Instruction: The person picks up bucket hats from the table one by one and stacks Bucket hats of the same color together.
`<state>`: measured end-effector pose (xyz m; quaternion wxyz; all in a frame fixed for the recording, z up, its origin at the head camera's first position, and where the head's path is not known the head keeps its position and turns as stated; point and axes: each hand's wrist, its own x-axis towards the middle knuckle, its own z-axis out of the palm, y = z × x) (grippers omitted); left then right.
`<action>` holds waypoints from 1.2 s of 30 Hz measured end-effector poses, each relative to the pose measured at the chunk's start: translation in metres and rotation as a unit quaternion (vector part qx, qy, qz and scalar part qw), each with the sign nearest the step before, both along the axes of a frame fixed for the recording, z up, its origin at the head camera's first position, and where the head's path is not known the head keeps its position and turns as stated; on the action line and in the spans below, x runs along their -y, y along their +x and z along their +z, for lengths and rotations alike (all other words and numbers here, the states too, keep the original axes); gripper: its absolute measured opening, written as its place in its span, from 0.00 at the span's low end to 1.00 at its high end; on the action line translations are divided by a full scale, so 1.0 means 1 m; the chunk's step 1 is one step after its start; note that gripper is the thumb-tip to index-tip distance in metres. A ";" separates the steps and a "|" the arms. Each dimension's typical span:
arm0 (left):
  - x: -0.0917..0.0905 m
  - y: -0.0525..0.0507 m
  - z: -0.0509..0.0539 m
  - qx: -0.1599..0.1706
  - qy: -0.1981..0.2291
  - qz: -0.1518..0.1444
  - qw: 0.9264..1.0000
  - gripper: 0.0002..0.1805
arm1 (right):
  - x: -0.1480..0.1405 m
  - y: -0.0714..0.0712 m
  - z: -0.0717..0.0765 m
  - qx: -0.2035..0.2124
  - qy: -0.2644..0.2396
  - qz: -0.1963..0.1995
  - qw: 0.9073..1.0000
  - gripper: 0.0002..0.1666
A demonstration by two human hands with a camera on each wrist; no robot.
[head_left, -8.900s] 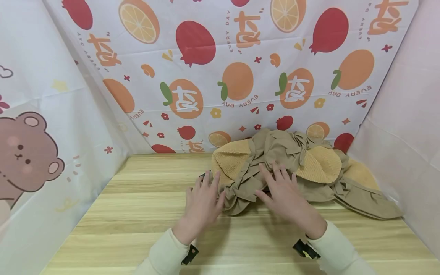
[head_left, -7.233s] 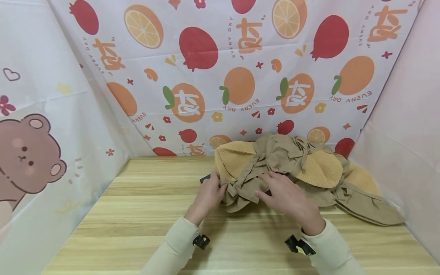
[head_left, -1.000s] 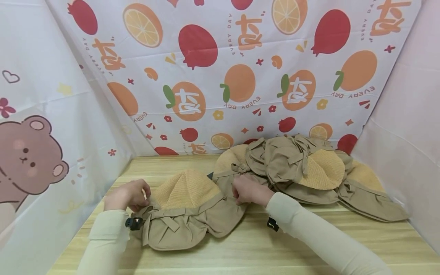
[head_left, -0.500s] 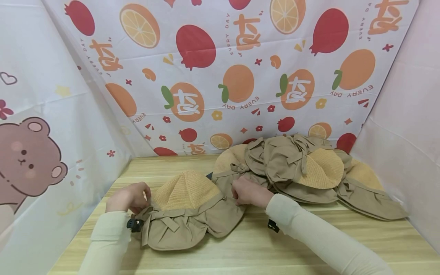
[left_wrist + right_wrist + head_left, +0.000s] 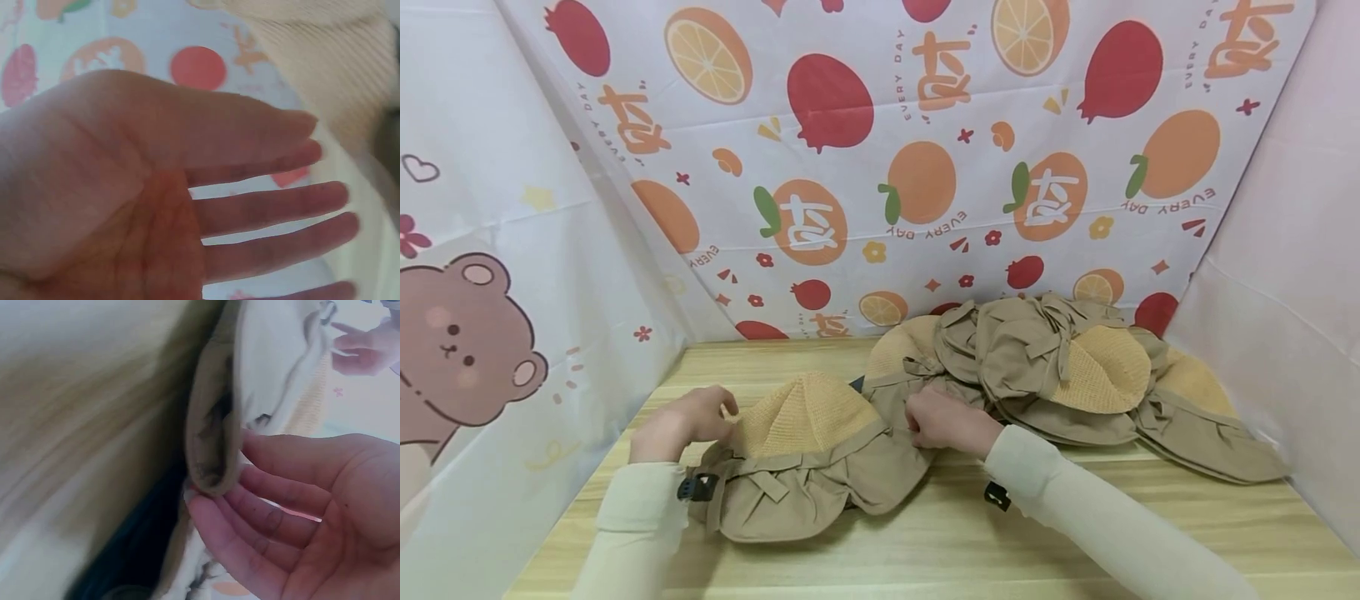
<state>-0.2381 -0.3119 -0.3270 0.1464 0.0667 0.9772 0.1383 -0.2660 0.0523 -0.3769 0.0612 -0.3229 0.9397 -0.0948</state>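
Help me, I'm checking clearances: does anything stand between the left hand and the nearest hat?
Nothing visible does: the left hand is close beside the left end of the hat, and neither the head nor left wrist view shows anything between them.

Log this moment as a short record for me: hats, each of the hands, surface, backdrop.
Front hat: straw-coloured crown upward, brown fabric brim spread over the table
Hat pile: overlapping hats behind and to the right; exact count unclear
Left hand: beside the front hat's crown, fingers straight; contact unclear
Right hand: pinches a brim edge, apparently the front hat's
Surface: pale wood-grain table
Backdrop: white, printed with fruit
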 end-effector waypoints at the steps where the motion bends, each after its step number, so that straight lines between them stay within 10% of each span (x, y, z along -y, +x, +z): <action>1: -0.004 0.000 0.003 -0.019 -0.006 -0.012 1.000 0.20 | -0.002 0.001 0.002 -0.001 -0.006 -0.002 1.000 0.09; 9: -0.037 0.015 0.024 -0.119 0.010 -0.073 0.990 0.16 | -0.026 0.012 0.034 -0.010 -0.075 -0.030 0.997 0.07; 20: -0.067 0.036 0.037 -0.171 0.039 -0.106 0.979 0.15 | -0.097 0.031 0.075 -0.046 -0.137 -0.118 0.982 0.15; 36: -0.089 0.044 0.034 -0.176 0.066 -0.131 0.973 0.15 | -0.154 0.023 0.054 -0.090 -0.099 -0.176 0.975 0.29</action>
